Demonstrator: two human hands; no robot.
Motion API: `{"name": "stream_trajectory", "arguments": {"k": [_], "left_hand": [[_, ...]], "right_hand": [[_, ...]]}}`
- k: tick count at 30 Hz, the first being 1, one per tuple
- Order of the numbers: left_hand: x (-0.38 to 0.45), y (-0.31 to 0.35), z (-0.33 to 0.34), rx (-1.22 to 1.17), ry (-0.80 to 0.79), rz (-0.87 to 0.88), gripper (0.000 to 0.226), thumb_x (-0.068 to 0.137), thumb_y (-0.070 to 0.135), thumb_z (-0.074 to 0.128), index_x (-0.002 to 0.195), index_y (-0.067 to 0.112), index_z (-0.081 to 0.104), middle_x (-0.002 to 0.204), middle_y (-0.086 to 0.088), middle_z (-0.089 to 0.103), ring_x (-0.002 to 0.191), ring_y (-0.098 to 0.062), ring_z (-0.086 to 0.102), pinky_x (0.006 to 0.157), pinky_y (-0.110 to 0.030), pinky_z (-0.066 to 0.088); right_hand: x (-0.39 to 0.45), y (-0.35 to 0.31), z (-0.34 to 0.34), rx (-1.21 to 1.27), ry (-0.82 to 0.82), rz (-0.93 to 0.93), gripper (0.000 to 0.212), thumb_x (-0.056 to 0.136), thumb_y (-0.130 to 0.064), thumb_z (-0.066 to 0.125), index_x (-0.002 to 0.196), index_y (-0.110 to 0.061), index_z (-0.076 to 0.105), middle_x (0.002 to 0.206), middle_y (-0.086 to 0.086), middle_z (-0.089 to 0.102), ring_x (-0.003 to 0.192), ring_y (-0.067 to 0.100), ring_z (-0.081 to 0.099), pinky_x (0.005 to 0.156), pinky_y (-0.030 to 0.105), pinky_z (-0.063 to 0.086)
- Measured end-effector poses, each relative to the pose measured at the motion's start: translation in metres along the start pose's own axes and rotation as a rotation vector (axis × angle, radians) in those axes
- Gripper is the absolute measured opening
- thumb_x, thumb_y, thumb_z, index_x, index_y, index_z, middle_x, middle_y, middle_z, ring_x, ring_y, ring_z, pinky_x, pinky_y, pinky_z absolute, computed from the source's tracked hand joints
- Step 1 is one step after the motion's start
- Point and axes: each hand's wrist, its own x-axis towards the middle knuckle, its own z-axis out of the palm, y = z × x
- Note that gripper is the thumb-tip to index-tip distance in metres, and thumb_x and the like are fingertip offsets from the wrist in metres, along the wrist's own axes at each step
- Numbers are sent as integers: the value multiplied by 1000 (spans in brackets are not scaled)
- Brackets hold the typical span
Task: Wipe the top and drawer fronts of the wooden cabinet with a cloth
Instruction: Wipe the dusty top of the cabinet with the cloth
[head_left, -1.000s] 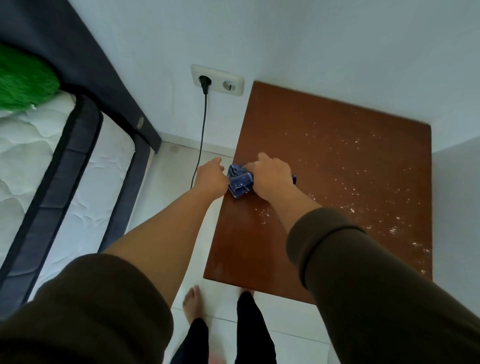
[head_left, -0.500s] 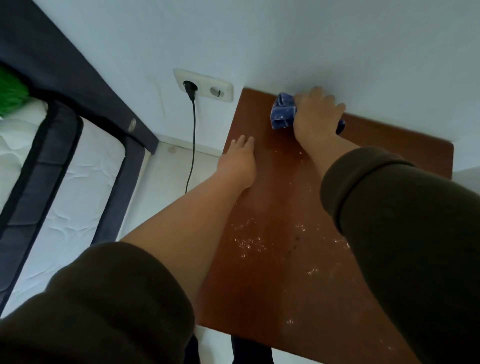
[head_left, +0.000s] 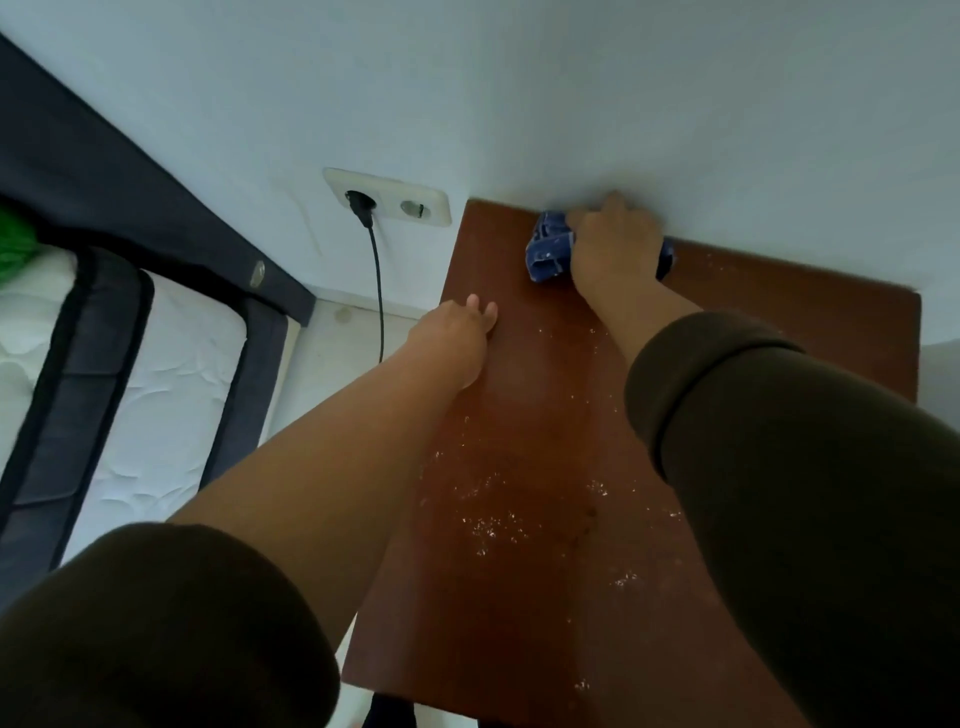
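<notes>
The wooden cabinet's reddish-brown top (head_left: 519, 597) fills the middle of the head view, speckled with white dust and crumbs. My right hand (head_left: 613, 249) presses a crumpled blue cloth (head_left: 548, 252) onto the top at its far edge, right against the white wall. My left hand (head_left: 457, 338) rests flat on the top's left edge, fingers together, holding nothing. Both forearms come out of dark olive sleeves. The drawer fronts are hidden below the top.
A white double wall socket (head_left: 387, 197) sits left of the cabinet with a black cable (head_left: 378, 291) hanging to the pale floor. A white mattress with dark trim (head_left: 130, 395) lies at the left. Something green (head_left: 13, 249) shows at the left edge.
My right hand carried the cloth from the top's left-middle part up to the far edge by the wall. My left hand settled flat on the left edge and has stayed there.
</notes>
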Motion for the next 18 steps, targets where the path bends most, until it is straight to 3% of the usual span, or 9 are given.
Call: {"name": "stream_trajectory", "arguments": {"k": [5, 11, 18], "left_hand": [[-2, -3, 10, -58, 39, 33, 78, 91, 0, 44, 152, 17, -3, 159, -9, -3, 141, -31, 24, 112, -38, 31], [-16, 0, 29, -213, 32, 43, 86, 88, -11, 43, 150, 14, -12, 156, -7, -22, 146, -27, -7, 118, -40, 18], [-28, -4, 47, -232, 78, 101, 75, 93, -4, 42, 151, 11, -4, 159, -8, -12, 147, -28, -3, 119, -39, 14]], "right_hand": [[-53, -11, 7, 71, -37, -52, 35, 100, -16, 41, 133, -22, 49, 135, 15, 38, 116, 39, 45, 88, 42, 45], [-142, -34, 21, 80, -43, -61, 36, 100, -18, 42, 135, -24, 45, 130, 12, 41, 109, 33, 49, 79, 35, 48], [-207, -42, 32, 113, -94, -37, 38, 100, -17, 40, 137, -25, 44, 131, 11, 40, 112, 32, 48, 77, 35, 47]]}}
